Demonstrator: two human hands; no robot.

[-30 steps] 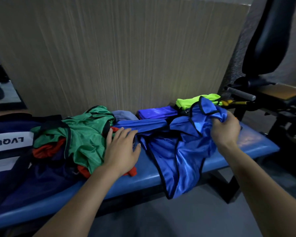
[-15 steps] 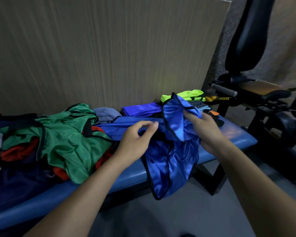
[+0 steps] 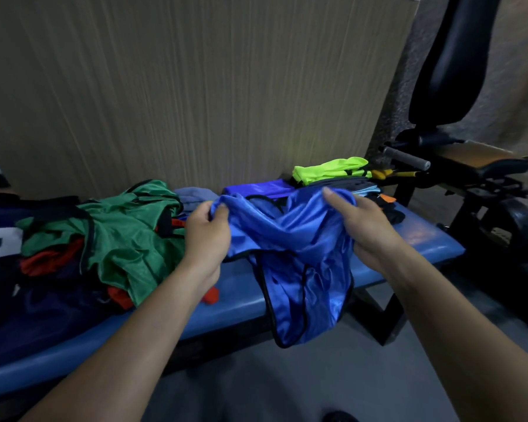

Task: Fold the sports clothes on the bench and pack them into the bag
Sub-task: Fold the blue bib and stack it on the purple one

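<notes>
A pale wood-grain wall panel [image 3: 195,86] stands behind, a black exercise machine [image 3: 457,166] with a grey-gripped bar [image 3: 406,157] stands at right, above a grey floor [image 3: 333,376].

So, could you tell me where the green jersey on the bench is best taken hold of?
I'd take the green jersey by its black-trimmed top edge, coming from above and in front. It lies crumpled on top of the pile, so that edge is exposed, though both hands now hold the blue jersey.

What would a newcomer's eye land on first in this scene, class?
First, the shiny blue black-trimmed jersey, gripped by the left hand and right hand, drooping over the padded blue bench. Next, the crumpled green jersey at left and the folded neon-yellow garment behind.
</notes>
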